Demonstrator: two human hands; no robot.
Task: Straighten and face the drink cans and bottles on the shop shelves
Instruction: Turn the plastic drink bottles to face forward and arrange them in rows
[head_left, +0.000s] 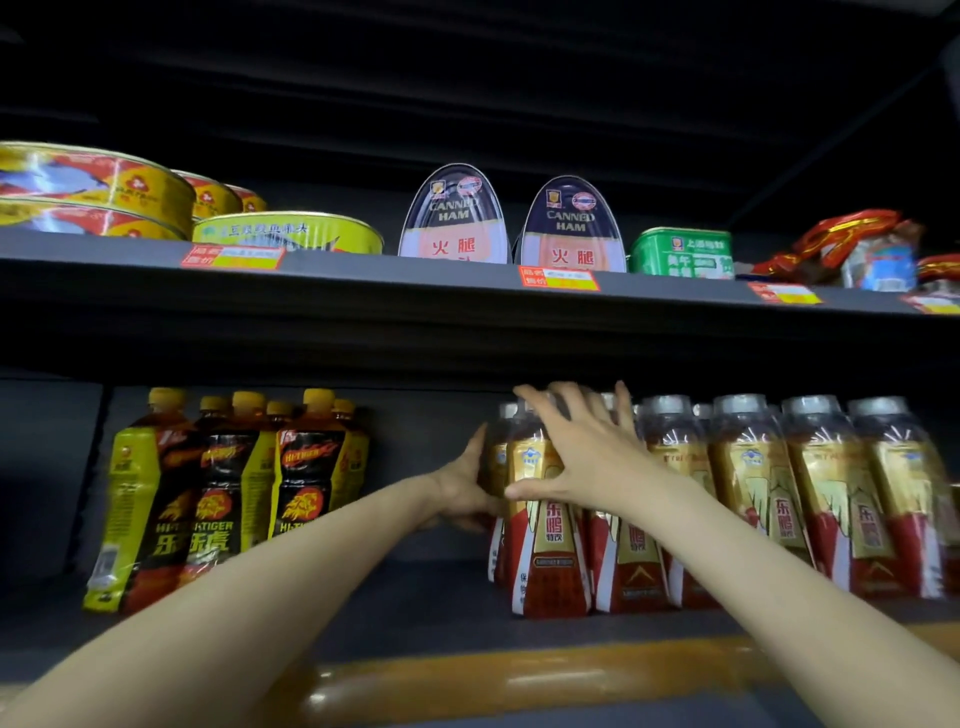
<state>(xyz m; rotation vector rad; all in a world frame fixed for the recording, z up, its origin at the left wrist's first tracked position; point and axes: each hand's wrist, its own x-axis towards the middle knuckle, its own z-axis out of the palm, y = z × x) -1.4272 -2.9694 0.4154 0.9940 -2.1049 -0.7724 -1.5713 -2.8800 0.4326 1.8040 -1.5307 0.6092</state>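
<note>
A row of red-and-gold drink bottles (779, 493) with silver caps stands on the lower shelf (441, 592), filling its right half. My left hand (462, 493) presses against the left side of the leftmost red-and-gold bottle (545, 561). My right hand (576, 447) lies spread over the upper front of that same bottle, fingers reaching back past its cap. At the left of the shelf stands a group of black-and-yellow tiger drink bottles (223, 493) with yellow caps, some turned at different angles.
The upper shelf (363, 280) carries flat yellow fish tins (104, 192), two canned ham tins (511, 228), a green tin (680, 254) and red packets (852, 249). An orange rail (519, 675) runs along the lower shelf's front edge. A bare gap separates the two bottle groups.
</note>
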